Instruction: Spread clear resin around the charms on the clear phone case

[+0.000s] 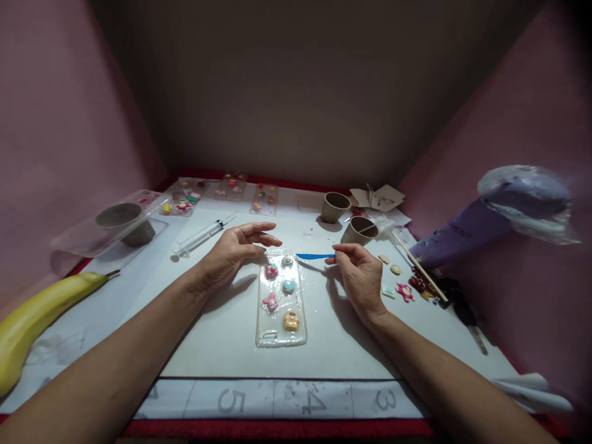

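A clear phone case (279, 308) with several small charms on it, among them a pink rabbit (271, 301) and a yellow figure (291, 320), lies on the white board (208, 357). My left hand (240, 246) is at the case's upper left corner, fingers apart and holding nothing. Between the pinched fingers of my right hand (358, 271) is a blue plastic knife (315, 256), its blade pointing left at the case's upper right corner.
Left of the case are a syringe (198, 239), a cup (134, 223) beneath a clear lid and a banana (50, 308). Two cups (335, 208) stand behind my right hand. Loose charms (405, 292) and a wooden stick (420, 268) lie to the right.
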Tool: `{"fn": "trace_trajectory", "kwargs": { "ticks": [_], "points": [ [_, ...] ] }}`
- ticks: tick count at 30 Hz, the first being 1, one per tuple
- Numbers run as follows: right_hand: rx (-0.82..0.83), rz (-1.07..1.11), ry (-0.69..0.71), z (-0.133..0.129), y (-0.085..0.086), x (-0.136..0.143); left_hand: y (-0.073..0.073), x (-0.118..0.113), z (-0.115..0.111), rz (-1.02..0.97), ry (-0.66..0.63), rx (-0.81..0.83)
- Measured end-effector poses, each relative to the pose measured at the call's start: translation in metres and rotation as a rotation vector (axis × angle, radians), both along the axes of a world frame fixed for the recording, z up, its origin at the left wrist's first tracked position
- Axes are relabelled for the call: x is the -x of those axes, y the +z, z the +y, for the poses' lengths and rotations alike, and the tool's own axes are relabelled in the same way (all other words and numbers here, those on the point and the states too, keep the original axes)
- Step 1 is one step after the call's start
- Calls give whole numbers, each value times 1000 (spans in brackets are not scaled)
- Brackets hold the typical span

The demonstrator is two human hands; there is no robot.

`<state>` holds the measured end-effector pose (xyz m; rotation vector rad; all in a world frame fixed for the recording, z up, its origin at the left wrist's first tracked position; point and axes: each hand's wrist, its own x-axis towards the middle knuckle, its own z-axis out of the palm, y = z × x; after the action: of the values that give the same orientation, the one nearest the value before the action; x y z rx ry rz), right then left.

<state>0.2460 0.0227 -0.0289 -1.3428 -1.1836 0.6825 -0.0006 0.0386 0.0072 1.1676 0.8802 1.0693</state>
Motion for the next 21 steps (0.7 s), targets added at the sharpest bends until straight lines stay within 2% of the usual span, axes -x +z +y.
{"fn": "trace_trajectory", "kwargs": {
  "ticks": [11, 15, 21],
  "points": [
    [-2, 67, 2, -5, 6, 2, 1, -1, -1, -4, -1, 2],
    [-63, 130, 52, -6, 9, 4, 2, -1, -1, -12, 13, 2],
    [-139, 171, 105, -3, 5, 4, 4, 0, 0, -15, 130, -30]
  ]
}}
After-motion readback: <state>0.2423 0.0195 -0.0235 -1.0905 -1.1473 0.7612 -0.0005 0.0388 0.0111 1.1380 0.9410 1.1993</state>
